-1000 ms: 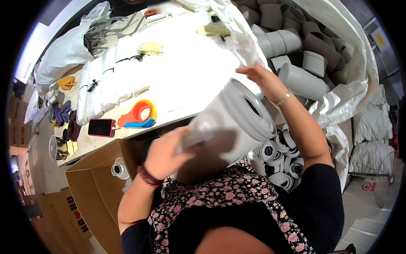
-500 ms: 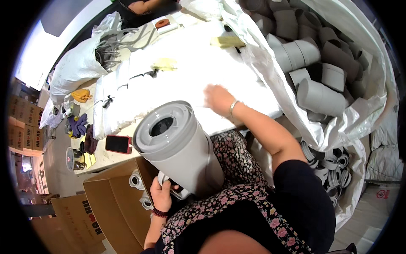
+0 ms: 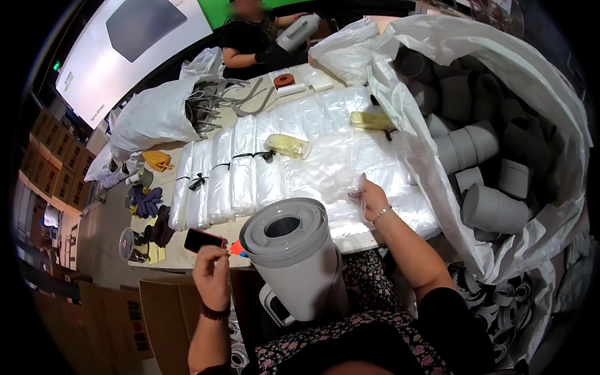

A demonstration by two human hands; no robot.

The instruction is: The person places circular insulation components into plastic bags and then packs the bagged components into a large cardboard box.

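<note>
- Your left hand (image 3: pixel 212 272) is curled closed; I cannot tell whether anything thin sits between its fingertips.
- Your right hand (image 3: pixel 371 201) pinches a piece of clear plastic film (image 3: pixel 340 180) above the counter (image 3: pixel 181 257).
- The grey jug (image 3: pixel 306 275) is between your two hands, lid upward and slightly tilted, in front of your floral apron (image 3: pixel 356 331); its side handle (image 3: pixel 273 306) faces your left-hand side.
- Just beyond your left hand lies a dark-screened phone (image 3: pixel 204 240), with an orange and blue object (image 3: pixel 238 249) showing between the phone and the jug.
- Farther out and leftward from that hand are purple gloves (image 3: pixel 147 202), an orange-yellow cloth (image 3: pixel 157 160) and a white sack (image 3: pixel 150 115) spilling grey curved strips.
- Ahead of both hands, stacked plastic bundles (image 3: pixel 242 181) tied in black cover much of the counter, with a yellowish packet (image 3: pixel 287 147) on top.
- To the right of your right hand, a big white bag (image 3: pixel 431 219) bulges with grey cylindrical parts (image 3: pixel 494 203); nearer your right elbow is a heap of grey rings (image 3: pixel 500 306).
- Below your left hand stands an open cardboard box (image 3: pixel 169 319); stacked cartons (image 3: pixel 59 159) rise well off to its left.
- Across the counter, well beyond both hands, a co-worker (image 3: pixel 250 37) holds another grey vessel (image 3: pixel 299 32).
</note>
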